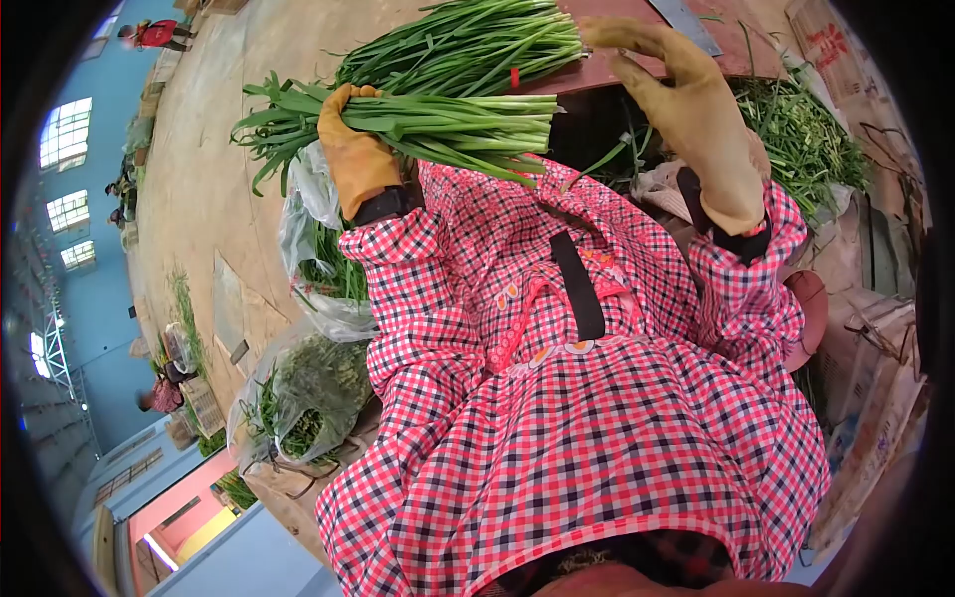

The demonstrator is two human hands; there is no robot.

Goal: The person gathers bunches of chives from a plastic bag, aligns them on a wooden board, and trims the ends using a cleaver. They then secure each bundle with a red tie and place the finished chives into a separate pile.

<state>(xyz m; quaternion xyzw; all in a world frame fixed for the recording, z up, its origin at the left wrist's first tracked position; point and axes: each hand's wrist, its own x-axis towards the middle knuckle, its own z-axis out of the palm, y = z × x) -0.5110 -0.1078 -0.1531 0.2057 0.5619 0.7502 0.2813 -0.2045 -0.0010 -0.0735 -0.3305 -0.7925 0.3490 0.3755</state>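
Observation:
My left hand (356, 149), in an orange-tan glove, is closed round a bunch of green chives (468, 117). Its pale cut ends point right and its leafy tips droop to the left. Just beyond lies a larger pile of chives (458, 45), with a small red tie (515, 78) near its stems. My right hand (686, 109), gloved in yellowish tan, is raised to the right with fingers and thumb apart. Nothing shows between them, and the fingertips are close by the pale ends of the pile.
A flat metal piece (686, 25) lies on the reddish board (632, 55) at the top. Loose green trimmings (801, 139) are heaped at right. A clear plastic bag (318, 393) of greens sits on the left. Other people (164, 396) are farther off across the concrete floor (199, 189).

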